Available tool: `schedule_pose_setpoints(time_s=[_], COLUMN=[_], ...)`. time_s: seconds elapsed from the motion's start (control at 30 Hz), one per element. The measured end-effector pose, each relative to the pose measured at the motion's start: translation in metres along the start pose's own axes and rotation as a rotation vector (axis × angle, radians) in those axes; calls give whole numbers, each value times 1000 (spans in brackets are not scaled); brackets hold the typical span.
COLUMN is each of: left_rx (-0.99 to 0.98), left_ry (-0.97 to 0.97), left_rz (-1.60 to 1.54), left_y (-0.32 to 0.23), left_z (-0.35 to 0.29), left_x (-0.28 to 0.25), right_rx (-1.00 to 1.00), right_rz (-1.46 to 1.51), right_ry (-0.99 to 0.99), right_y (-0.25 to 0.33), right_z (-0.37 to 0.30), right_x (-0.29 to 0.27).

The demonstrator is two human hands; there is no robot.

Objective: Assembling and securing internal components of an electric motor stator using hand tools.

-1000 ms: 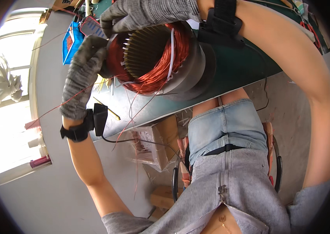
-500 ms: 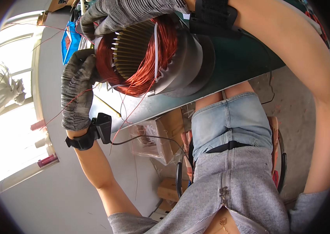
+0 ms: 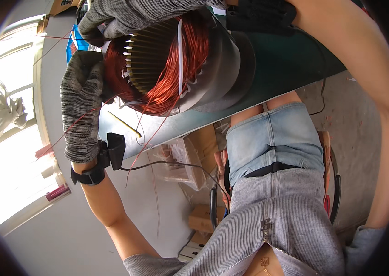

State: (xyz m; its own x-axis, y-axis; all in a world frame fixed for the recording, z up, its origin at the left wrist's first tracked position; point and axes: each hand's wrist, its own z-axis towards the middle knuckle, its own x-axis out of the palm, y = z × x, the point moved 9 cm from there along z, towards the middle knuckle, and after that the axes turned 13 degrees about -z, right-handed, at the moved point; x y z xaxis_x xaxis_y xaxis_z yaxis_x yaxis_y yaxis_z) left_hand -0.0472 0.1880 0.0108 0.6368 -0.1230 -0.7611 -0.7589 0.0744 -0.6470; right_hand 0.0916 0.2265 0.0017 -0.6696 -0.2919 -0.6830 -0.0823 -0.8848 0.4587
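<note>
One motor stator (image 3: pixel 183 64) lies on its side on the green counter (image 3: pixel 286 69), its open end turned toward the person: a grey metal shell, a ring of pale slotted laminations inside, and thick copper-red windings bulging out around the mouth. One white tie strip runs down across the windings. Several loose red wires trail from the stator's lower edge and hang below the counter's rim; one thin yellow stick (image 3: pixel 124 124) lies on the counter just under the stator.

Two hands are at it, both in grey knitted gloves. The left hand (image 3: pixel 82 99) comes up from below the stator on a bare forearm with a black wrist strap, its fingers curled against the windings on the stator's left side; whether that grip actually pinches a wire I cannot tell. The right hand (image 3: pixel 132 16) reaches over the stator's top from a long bare arm, palm down, fingers bent over the upper rim and resting on the windings, the grip loose rather than clenched.

Below the counter, cardboard boxes (image 3: pixel 203 216) sit on the floor.
</note>
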Motion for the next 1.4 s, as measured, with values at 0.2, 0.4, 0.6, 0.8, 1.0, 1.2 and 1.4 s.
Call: schedule_pose_setpoints(time_s=[0.2, 0.4, 0.6, 0.8, 1.0, 1.2, 1.4], left_rx=[130, -186, 325, -496, 236, 1106, -290], left_ry=[61, 319, -34, 328, 41, 734, 368], left_rz=[-78, -418, -108, -1373, -1916, -2078, -855], left_y=[-14, 13, 11, 31, 20, -8, 41], left_z=[12, 15, -25, -144, -189, -275, -226], left_x=[5, 6, 19, 99, -99, -113, 167], right_rx=[3, 23, 212, 554, 833, 775, 636], right_rz=[22, 15, 136, -647, -588, -843, -850], right_ry=[18, 53, 74, -419, 143, 256, 227], right_y=[1, 2, 11, -28, -71, -73, -6], right_z=[6, 10, -23, -157, -216, -179, -259], right_x=[2, -1, -27, -127, 11, 16, 15])
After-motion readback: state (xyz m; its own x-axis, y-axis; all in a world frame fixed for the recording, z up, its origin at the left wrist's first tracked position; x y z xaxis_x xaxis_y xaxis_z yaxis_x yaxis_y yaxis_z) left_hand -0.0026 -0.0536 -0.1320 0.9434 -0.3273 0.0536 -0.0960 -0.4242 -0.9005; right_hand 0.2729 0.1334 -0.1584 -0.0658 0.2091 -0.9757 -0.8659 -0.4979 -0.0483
